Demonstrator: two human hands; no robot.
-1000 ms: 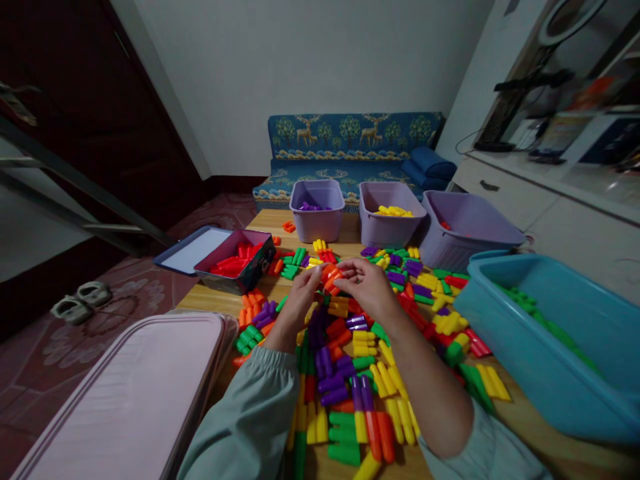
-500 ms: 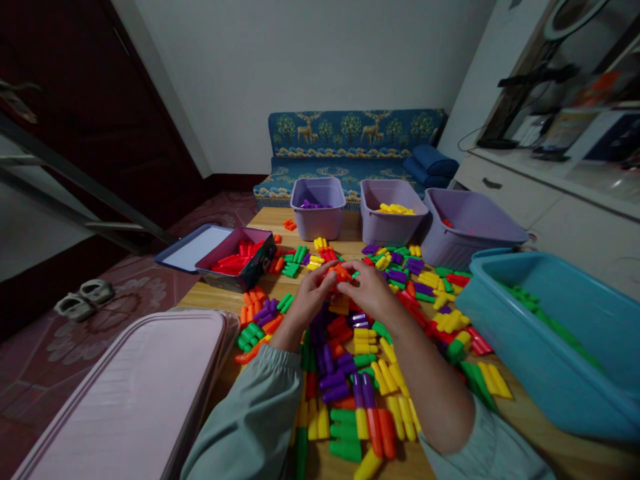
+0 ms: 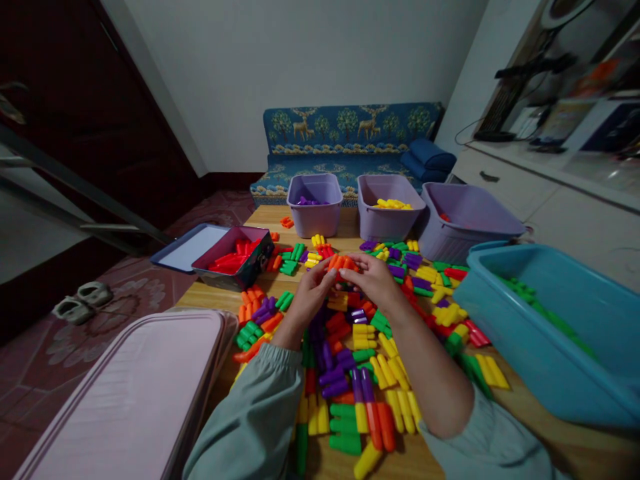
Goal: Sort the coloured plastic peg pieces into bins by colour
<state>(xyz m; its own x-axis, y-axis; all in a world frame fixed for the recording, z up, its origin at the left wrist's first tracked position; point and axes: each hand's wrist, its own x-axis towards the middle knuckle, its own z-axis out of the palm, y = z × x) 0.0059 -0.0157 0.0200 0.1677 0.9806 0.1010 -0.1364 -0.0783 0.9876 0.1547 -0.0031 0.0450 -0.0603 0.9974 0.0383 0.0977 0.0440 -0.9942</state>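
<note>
An orange plastic building block, shaped like several rounded rods side by side, is held up above the middle of the table. My left hand grips its left side, thumb on the near face. From the right, my right hand pinches the same block with thumb and fingers; some of its fingertips are hidden behind it. Under and around both hands lie many similar blocks, among them a yellow block, purple blocks and a green block. Some are joined into mixed colours.
Along the far edge stand a purple bin with purple blocks, another bin with yellow ones, and a third bin with a little red. A blue bin with green blocks is at right. Leftward are a tin of red blocks and a pink lid.
Between my hands the orange block has turned and come up, so its rods show more plainly. Both hands stay closed on it, and the view has shifted slightly.
</note>
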